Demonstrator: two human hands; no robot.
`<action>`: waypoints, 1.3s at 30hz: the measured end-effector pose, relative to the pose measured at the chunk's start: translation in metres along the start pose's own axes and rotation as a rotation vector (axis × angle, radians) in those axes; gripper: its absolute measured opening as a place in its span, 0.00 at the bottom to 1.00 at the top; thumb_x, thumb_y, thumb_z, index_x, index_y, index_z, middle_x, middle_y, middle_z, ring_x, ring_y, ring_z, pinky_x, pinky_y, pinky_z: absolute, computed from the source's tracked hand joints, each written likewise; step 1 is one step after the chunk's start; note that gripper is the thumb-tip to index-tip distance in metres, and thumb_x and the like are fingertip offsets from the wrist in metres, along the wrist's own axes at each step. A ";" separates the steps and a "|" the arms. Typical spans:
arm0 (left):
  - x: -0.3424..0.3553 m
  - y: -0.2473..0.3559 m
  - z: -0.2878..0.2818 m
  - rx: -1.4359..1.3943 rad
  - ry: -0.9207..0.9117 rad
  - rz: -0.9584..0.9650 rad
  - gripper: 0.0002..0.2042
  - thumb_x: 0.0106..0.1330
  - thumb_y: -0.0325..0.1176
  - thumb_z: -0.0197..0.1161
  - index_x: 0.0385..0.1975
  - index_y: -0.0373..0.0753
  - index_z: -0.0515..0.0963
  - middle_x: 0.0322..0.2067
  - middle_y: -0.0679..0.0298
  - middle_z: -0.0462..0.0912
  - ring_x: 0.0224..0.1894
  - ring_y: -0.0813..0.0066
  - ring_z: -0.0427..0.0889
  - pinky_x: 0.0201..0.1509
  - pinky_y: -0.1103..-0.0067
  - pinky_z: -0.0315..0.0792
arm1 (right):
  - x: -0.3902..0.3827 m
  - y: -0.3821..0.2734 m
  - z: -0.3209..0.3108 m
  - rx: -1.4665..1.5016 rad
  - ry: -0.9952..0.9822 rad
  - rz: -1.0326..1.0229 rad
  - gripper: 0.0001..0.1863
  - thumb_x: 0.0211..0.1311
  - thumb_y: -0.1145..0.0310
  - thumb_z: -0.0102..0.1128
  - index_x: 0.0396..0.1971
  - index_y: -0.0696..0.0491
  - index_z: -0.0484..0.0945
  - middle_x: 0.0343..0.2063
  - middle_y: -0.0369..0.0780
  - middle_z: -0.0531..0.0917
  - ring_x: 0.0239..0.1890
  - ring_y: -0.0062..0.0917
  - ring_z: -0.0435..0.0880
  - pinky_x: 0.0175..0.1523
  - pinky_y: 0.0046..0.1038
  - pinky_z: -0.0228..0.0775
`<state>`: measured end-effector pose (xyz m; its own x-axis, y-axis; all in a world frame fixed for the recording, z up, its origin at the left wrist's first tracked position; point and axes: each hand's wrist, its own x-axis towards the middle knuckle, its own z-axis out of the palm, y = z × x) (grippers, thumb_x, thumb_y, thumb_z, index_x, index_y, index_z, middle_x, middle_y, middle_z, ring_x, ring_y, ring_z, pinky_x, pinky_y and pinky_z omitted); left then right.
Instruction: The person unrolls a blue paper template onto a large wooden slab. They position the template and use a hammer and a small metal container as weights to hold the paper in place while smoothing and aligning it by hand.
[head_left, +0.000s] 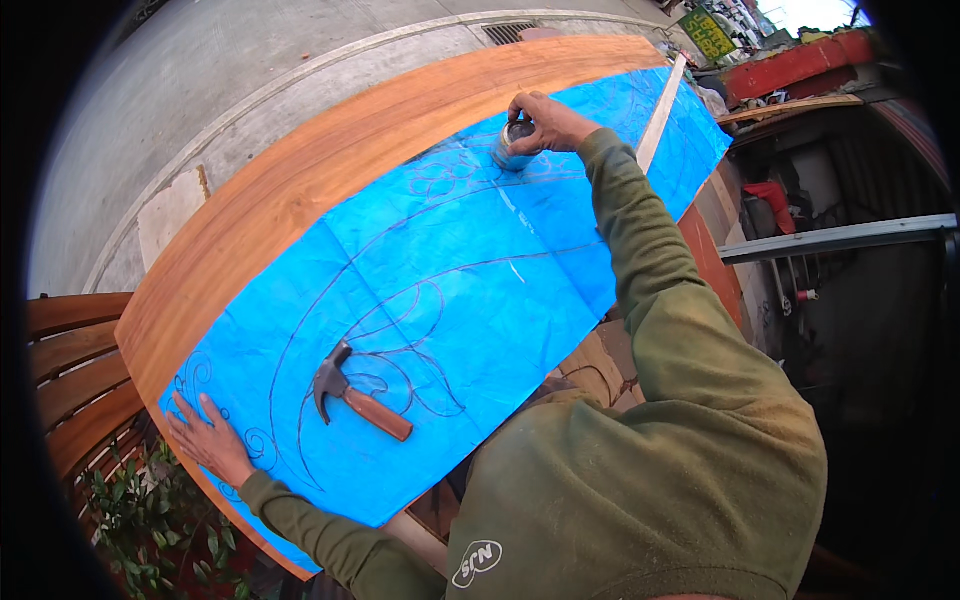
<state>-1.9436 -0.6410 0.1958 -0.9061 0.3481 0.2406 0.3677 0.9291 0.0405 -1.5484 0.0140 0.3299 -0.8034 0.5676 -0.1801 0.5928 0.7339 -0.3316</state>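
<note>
A large blue sheet (pixel 470 290) with dark curling lines drawn on it lies over a wooden board (pixel 300 195). My right hand (pixel 548 122) reaches to the sheet's far part and grips a small round can or jar (pixel 508 150) by its top; the can rests on the sheet or just above it, I cannot tell which. My left hand (pixel 210 440) lies flat, fingers spread, on the sheet's left end near drawn spirals. Between my hands, nearer the left one, a claw hammer (pixel 360 395) with a brown wooden handle rests on the sheet.
A pale wooden strip (pixel 662 115) crosses the sheet's right end. Wooden slats (pixel 85 380) and a leafy plant (pixel 160 525) stand at the left. A metal bar (pixel 840 238) juts in from the right. Beyond the board runs a concrete pavement (pixel 220 90) with a kerb.
</note>
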 end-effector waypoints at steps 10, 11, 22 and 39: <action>0.000 -0.001 0.001 -0.031 0.030 0.021 0.33 0.86 0.64 0.44 0.84 0.56 0.62 0.83 0.50 0.58 0.82 0.42 0.59 0.82 0.46 0.58 | -0.007 0.000 -0.013 0.115 0.027 0.013 0.37 0.52 0.46 0.87 0.51 0.54 0.78 0.45 0.44 0.84 0.47 0.37 0.83 0.51 0.37 0.78; 0.000 -0.001 0.001 -0.041 0.037 0.024 0.33 0.86 0.64 0.44 0.84 0.56 0.62 0.83 0.50 0.58 0.82 0.42 0.59 0.82 0.46 0.58 | -0.014 -0.005 -0.014 0.213 0.073 0.068 0.35 0.54 0.48 0.88 0.51 0.54 0.78 0.43 0.40 0.82 0.45 0.30 0.81 0.50 0.33 0.77; 0.001 0.000 0.000 -0.040 -0.008 0.006 0.34 0.86 0.64 0.42 0.84 0.55 0.62 0.83 0.50 0.57 0.83 0.41 0.57 0.84 0.46 0.55 | -0.096 -0.061 0.055 0.314 0.103 0.039 0.22 0.61 0.52 0.82 0.48 0.49 0.90 0.47 0.40 0.85 0.51 0.35 0.86 0.55 0.40 0.81; -0.001 -0.002 0.003 -0.030 0.002 -0.013 0.33 0.86 0.62 0.46 0.84 0.55 0.62 0.83 0.49 0.58 0.83 0.40 0.56 0.84 0.46 0.54 | -0.015 0.014 0.023 -0.065 0.185 0.230 0.10 0.58 0.62 0.77 0.37 0.49 0.93 0.38 0.43 0.91 0.41 0.38 0.91 0.47 0.43 0.82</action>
<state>-1.9440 -0.6427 0.1930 -0.9106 0.3355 0.2416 0.3617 0.9295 0.0725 -1.5290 0.0070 0.3066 -0.6270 0.7758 -0.0703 0.7654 0.5968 -0.2406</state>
